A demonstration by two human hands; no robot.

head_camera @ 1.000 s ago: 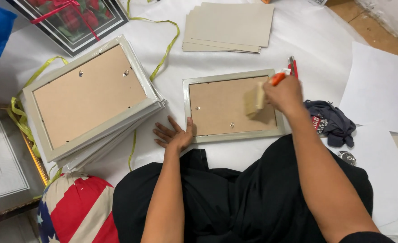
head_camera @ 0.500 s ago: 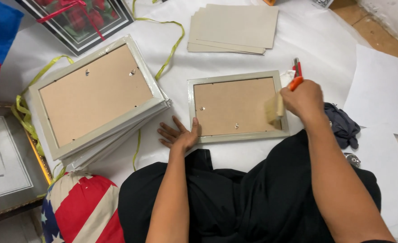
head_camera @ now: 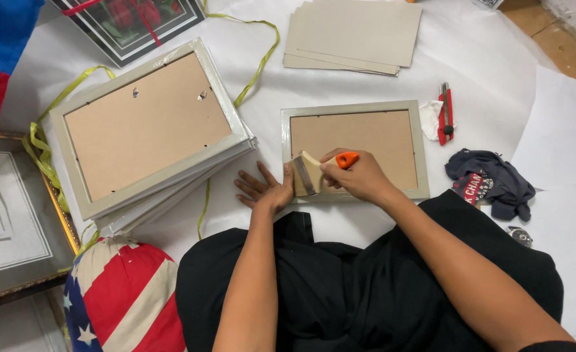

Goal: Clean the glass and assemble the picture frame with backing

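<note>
White sheet: my right hand grips brush on frame; left hand, spread flat, at frame's 8 o'clock corner.

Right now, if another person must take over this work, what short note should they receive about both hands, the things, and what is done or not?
Left hand: flat on the white sheet, fingers spread, touching the lower left corner of the small frame, holding nothing.
Right hand: gripping a brush with an orange handle; bristles rest on the frame's lower left edge.
The small frame lies face down, brown backing board up, in front of the person.
To its left: a stack of larger frames, also face down. Above: loose grey boards. To the right: a red cutter and a dark cloth.
Done or left: whether the backing is fixed cannot be told.
</note>
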